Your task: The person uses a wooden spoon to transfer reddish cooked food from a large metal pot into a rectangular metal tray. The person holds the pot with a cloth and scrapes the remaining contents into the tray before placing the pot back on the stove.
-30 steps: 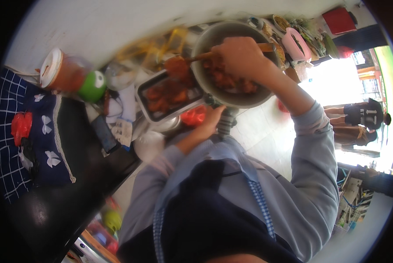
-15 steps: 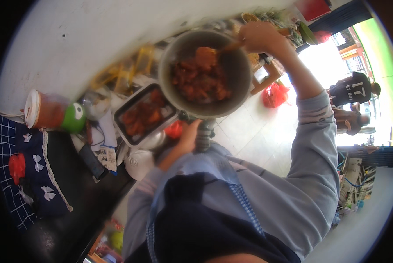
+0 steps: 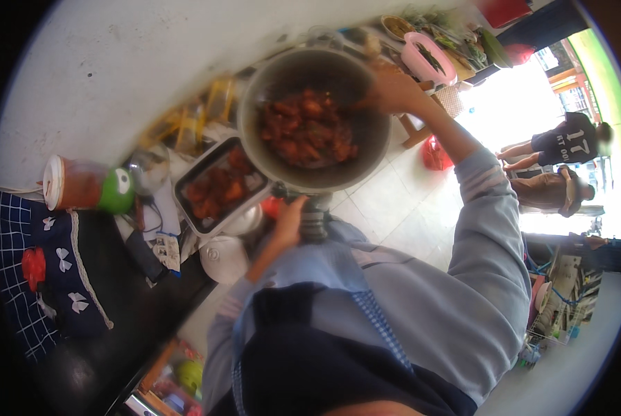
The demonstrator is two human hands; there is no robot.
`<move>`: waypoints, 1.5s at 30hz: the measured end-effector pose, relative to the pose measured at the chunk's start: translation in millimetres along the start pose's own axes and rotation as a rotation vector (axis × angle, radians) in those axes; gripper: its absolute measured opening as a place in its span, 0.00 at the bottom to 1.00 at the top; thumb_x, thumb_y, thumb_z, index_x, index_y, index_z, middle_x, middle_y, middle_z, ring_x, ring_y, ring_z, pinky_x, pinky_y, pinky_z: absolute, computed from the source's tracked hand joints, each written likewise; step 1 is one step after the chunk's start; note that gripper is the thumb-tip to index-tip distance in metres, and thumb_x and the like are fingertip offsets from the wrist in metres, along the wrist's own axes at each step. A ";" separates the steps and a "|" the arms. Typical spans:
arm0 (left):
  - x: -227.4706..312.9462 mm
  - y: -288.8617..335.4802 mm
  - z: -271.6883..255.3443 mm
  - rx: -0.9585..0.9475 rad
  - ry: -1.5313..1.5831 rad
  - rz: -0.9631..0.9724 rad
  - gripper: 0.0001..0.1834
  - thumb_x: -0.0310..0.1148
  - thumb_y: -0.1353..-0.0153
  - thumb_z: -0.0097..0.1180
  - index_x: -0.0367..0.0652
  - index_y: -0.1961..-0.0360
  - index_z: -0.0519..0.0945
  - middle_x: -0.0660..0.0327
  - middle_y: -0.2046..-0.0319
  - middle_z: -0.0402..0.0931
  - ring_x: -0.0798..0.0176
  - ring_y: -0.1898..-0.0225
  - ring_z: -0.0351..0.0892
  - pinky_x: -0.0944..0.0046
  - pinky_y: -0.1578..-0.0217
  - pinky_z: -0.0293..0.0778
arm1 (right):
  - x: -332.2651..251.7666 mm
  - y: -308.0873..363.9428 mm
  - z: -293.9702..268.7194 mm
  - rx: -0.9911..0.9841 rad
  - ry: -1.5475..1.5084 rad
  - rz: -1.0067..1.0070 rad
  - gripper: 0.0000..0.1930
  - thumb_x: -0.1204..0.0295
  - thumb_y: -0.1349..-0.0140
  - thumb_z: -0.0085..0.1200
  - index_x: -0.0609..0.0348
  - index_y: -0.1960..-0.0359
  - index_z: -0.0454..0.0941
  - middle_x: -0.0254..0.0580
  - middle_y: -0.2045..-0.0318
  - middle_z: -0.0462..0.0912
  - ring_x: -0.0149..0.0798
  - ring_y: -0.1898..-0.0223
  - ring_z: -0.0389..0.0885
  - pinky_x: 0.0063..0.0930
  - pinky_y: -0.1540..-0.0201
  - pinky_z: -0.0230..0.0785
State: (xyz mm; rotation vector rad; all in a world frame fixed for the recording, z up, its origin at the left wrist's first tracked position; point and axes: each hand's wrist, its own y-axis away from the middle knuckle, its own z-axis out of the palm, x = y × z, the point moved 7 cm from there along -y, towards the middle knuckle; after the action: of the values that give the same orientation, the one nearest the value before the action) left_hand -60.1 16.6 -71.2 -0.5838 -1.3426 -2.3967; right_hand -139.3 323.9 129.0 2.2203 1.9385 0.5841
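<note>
A deep grey pot holds chunks of food in red-brown sauce. My right hand, slightly blurred, is closed at the pot's right rim around the handle of a spatula, whose head is lost among the food. Below the near rim, my left hand wraps a dark, ribbed grip-like piece; whether it is the pot's handle or a cloth round it I cannot make out. Left of the pot stands a rectangular tray with more of the saucy pieces.
A tub with red contents and a green container stand by the wall at left. A white lid-like round thing lies near the tray. Pink basket and vegetables are beyond my right hand. Two people are outside at right.
My right hand has come down and left toward the pot. The spatula head, raised and visible before, is now down in the food. The pot has shifted slightly left in view.
</note>
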 end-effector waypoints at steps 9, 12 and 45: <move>2.0 -1.1 -2.6 -0.032 -0.026 0.086 0.15 0.31 0.38 0.56 0.43 0.51 0.72 0.57 0.64 0.78 0.60 0.65 0.82 0.59 0.69 0.80 | 65.9 24.3 6.7 0.059 -0.129 0.018 0.12 0.61 0.41 0.57 0.39 0.58 0.87 0.39 0.64 0.86 0.45 0.57 0.83 0.41 0.54 0.74; 2.0 -2.3 -4.0 -0.033 -0.019 0.118 0.14 0.31 0.39 0.57 0.42 0.52 0.73 0.58 0.65 0.79 0.60 0.67 0.82 0.60 0.70 0.80 | 68.1 33.0 -4.0 0.105 -0.089 0.093 0.12 0.63 0.42 0.57 0.41 0.58 0.87 0.40 0.65 0.86 0.46 0.58 0.84 0.40 0.56 0.74; 16.2 -11.9 -19.2 -0.058 -0.087 0.139 0.12 0.33 0.39 0.57 0.35 0.59 0.75 0.57 0.69 0.79 0.64 0.73 0.82 0.63 0.76 0.78 | 62.6 58.5 10.9 0.047 -0.145 0.142 0.12 0.64 0.39 0.57 0.43 0.55 0.86 0.40 0.60 0.86 0.47 0.57 0.83 0.42 0.53 0.73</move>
State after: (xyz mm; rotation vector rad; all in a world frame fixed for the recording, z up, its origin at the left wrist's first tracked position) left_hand -83.3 4.6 -80.8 -0.7785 -1.2272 -2.3280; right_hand -75.2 377.1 151.9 2.3711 1.7530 0.3856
